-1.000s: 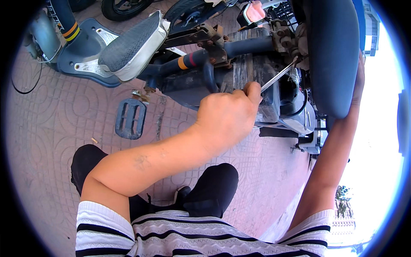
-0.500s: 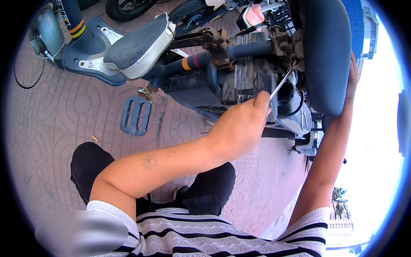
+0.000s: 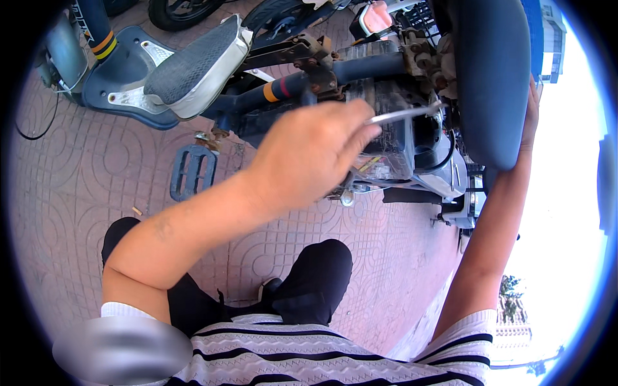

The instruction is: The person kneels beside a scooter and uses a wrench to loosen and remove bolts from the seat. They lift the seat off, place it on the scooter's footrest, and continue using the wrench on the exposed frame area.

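My left hand [image 3: 315, 151] is closed round a slim silver wrench [image 3: 402, 116]. The wrench's far end reaches the rusty bracket and bolts [image 3: 428, 55] under the seat of an electric bike; motion blurs it, so I cannot tell if it touches. The dark padded seat [image 3: 492, 83] stands tipped up on the right. Behind its outer side, my right hand [image 3: 531, 119] holds it, with most of the fingers hidden. Beneath the left hand lie the dark frame tube [image 3: 367, 67] and a scuffed black plastic housing [image 3: 393, 145].
A grey pedal [image 3: 193, 172] sticks out at the left. Past it are a padded grey-and-white saddle [image 3: 196, 67] and a black footboard [image 3: 132, 83]. Another bike's wheel [image 3: 183, 13] stands at the back. Patterned paving [image 3: 77, 186] lies below.
My left hand has moved left and slightly up, and the wrench has swung from a steep slant to nearly level. My right hand stays at the seat.
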`<state>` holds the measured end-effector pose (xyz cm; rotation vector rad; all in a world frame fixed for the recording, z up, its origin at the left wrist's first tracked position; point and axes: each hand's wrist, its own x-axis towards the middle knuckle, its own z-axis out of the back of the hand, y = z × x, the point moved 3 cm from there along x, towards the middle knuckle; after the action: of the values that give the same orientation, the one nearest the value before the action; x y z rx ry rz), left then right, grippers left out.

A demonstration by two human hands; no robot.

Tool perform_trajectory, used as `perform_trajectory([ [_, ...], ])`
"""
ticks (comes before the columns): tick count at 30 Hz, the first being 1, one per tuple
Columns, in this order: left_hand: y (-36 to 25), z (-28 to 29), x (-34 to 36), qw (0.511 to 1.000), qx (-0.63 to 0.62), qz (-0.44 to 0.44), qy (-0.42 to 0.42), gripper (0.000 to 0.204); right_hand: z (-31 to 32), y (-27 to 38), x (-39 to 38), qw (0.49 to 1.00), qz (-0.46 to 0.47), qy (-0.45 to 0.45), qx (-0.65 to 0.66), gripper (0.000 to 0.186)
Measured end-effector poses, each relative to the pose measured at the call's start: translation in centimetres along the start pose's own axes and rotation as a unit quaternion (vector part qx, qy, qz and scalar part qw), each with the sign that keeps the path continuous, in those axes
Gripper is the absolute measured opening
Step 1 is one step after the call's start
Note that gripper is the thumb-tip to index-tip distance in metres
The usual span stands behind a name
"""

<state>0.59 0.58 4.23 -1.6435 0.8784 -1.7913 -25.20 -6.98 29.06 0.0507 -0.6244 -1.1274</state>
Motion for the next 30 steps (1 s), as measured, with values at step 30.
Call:
perform_trajectory([
  [30, 0.0, 5.1, 8.1, 0.963, 0.146, -0.222, 0.032, 0.018, -2.6, 1.0, 2.5, 0.983, 0.128, 0.03, -0.13, 0.042],
])
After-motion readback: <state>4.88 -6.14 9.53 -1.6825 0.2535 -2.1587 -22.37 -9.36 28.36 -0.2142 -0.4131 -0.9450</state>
